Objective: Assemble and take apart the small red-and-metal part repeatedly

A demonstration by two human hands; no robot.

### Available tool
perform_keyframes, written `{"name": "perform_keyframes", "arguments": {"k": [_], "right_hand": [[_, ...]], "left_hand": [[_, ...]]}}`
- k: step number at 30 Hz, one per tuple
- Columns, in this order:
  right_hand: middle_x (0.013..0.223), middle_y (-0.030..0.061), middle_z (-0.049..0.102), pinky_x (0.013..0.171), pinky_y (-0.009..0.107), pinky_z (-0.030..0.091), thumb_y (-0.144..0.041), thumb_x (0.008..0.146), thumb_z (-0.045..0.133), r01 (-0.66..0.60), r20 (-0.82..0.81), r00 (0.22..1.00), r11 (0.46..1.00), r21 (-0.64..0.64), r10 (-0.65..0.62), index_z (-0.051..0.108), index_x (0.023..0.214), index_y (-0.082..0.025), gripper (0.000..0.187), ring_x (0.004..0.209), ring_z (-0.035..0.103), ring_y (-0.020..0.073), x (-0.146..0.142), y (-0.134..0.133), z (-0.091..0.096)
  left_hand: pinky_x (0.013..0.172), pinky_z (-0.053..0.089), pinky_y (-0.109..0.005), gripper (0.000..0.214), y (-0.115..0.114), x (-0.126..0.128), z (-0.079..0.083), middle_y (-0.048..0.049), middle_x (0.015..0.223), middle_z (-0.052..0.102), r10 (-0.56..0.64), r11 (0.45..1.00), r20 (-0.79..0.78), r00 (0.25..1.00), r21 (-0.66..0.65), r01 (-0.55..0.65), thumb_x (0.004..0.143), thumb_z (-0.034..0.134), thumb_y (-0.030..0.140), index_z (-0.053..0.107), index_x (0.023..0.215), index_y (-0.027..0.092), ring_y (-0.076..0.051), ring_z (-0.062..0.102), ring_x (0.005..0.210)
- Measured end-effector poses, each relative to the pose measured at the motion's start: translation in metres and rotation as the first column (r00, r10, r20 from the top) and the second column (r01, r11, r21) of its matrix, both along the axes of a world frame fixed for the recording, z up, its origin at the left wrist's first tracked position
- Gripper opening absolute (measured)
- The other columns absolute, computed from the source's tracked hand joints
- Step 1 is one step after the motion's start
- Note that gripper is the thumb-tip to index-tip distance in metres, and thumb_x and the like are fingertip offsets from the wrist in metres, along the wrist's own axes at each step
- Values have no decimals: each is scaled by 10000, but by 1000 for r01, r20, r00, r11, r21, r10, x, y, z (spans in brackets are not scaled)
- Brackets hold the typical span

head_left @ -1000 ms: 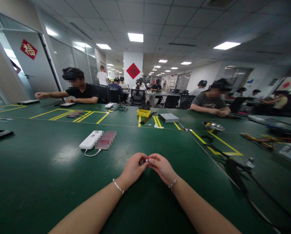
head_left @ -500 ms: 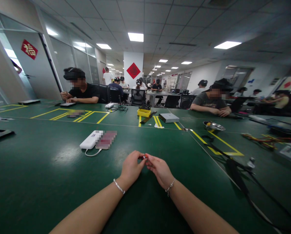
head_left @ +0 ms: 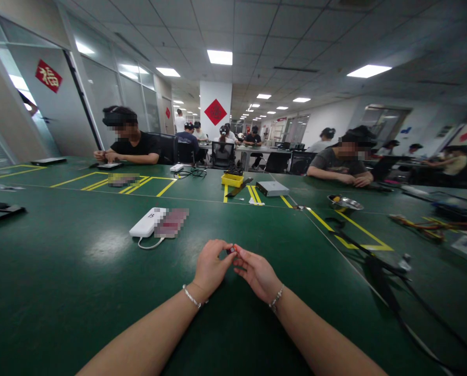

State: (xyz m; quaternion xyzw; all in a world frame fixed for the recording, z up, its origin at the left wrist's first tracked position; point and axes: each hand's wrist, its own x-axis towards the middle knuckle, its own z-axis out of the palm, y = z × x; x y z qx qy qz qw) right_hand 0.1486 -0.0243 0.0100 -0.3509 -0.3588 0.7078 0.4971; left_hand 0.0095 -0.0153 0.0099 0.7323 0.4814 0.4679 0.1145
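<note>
My left hand (head_left: 213, 265) and my right hand (head_left: 257, 274) meet above the green table (head_left: 139, 292). Between their fingertips is a small red, white and dark piece (head_left: 232, 250), too small for me to name its kind. Thumb and fingers of the left hand pinch it from the left. From the right, the other hand's thumb and index finger pinch it too, with the remaining fingers loosely curled below. Fingers hide most of the piece.
A white power bank (head_left: 147, 223) with a short cable lies left of my hands. Farther back are a yellow tray (head_left: 232, 180), a grey box (head_left: 272, 188) and a metal dish (head_left: 346, 202). Black straps (head_left: 380, 271) lie on the right. Two people sit across the table.
The small piece has turned slightly between my fingertips and shows a little more. Both hands stay nearly in place; the view has shifted slightly.
</note>
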Motion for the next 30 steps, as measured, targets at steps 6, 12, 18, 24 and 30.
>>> {"name": "perform_keyframes", "arguments": {"k": [6,12,18,24,30], "right_hand": [[875,57,612,669,275,401,-335,650,622,-10,7,1000,1000,15,10,626,918,-183,307,736,535,128,0,0,-3],[821,59,625,672,276,400,-341,607,652,88,82,992,995,38,-91,644,880,-156,330,699,528,121,-2,0,0],[804,53,634,659,276,406,-319,562,673,170,207,961,982,81,-183,637,817,-158,303,682,540,127,-3,5,-3],[773,37,635,689,294,406,-331,642,542,170,674,568,869,465,-472,634,818,-178,251,720,554,159,48,33,8],[895,65,610,676,300,393,-318,713,406,254,848,-205,810,528,-489,625,904,-215,308,802,536,201,165,50,2]], "left_hand": [[690,395,-269,101,2,-1,-2,-11,787,582,-6,1000,30,1000,-12,6,707,566,243,565,795,193,-153,505,769],[652,395,-260,103,3,1,-5,-7,785,572,-5,999,11,1000,-32,6,709,558,244,556,799,193,-145,496,731],[726,400,-288,102,0,6,-1,-11,803,550,-72,997,-67,995,-27,70,711,551,241,534,798,190,-158,495,796],[890,349,-335,371,2,3,-7,-47,1055,510,-90,993,-115,989,-84,81,692,562,230,460,1047,196,-189,451,1004],[882,355,-352,315,8,-3,-13,-58,1053,517,-62,972,-174,983,-234,20,712,510,241,480,1022,194,-214,457,1008]]}}
